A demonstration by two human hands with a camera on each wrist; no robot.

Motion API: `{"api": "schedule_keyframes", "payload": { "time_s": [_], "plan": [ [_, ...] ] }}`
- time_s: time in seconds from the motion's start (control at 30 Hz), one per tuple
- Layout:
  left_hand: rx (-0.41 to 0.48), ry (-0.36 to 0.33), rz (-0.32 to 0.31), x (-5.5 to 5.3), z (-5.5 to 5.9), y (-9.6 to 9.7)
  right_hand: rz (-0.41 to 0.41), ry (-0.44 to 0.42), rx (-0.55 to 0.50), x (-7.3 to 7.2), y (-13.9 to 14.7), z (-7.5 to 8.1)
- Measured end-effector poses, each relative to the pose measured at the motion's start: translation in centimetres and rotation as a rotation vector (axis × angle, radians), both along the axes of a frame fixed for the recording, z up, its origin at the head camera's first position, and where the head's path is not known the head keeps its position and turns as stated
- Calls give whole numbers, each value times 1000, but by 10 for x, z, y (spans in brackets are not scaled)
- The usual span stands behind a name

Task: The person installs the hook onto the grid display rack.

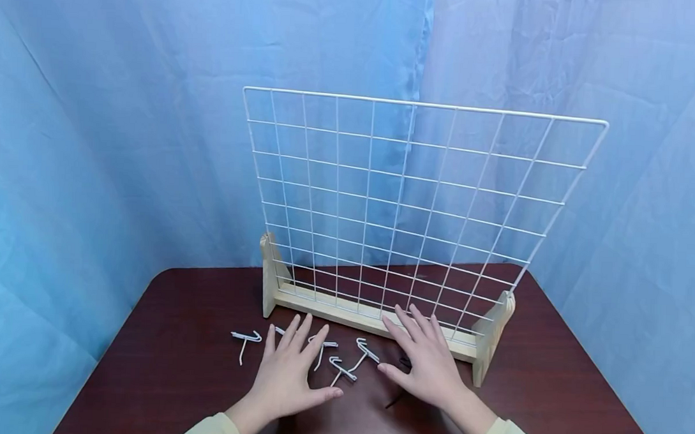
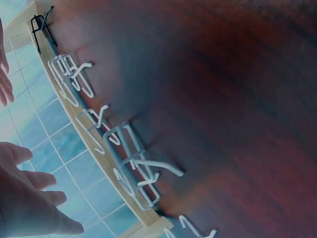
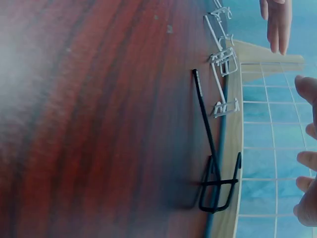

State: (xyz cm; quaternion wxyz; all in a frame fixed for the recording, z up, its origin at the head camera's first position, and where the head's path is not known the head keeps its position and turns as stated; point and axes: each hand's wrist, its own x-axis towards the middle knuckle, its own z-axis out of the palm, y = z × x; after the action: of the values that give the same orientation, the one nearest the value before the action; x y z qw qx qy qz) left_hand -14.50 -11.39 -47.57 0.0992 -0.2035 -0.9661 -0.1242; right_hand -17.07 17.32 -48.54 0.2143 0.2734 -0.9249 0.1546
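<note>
Both hands hover with fingers spread, holding nothing: left hand [image 1: 287,374] over white hooks [image 1: 342,369], right hand [image 1: 425,360] before the wire grid panel [image 1: 417,206]. Judged: picking a hook comes next.

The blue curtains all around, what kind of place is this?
Probably a small recording booth, not a home: blue curtains wall in a dark wooden table holding only a wire grid panel and loose hooks.

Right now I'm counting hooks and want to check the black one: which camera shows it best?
The right wrist view: the black hook lies whole and unobstructed on the table beside the wooden base. The head view shows only bits of it under the right hand. The left wrist view catches it small in the corner.
</note>
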Motion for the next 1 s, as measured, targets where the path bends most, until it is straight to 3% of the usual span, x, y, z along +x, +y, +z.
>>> {"api": "schedule_keyframes", "payload": {
  "time_s": [0.2, 0.43, 0.73, 1.0],
  "plan": [
    [75, 41, -2, 3, -10, -3, 15, 11, -117, 3, 9, -10],
    [206, 104, 38, 8, -21, -10, 21, 51, -264, 8, 23, -16],
    [358, 208, 40, 6, -26, -26, -10, 39, -409, 15, 39, -5],
    [384, 149, 129, 6, -17, -50, -56, 22, -445, 20, 63, 11]
  ]
}}
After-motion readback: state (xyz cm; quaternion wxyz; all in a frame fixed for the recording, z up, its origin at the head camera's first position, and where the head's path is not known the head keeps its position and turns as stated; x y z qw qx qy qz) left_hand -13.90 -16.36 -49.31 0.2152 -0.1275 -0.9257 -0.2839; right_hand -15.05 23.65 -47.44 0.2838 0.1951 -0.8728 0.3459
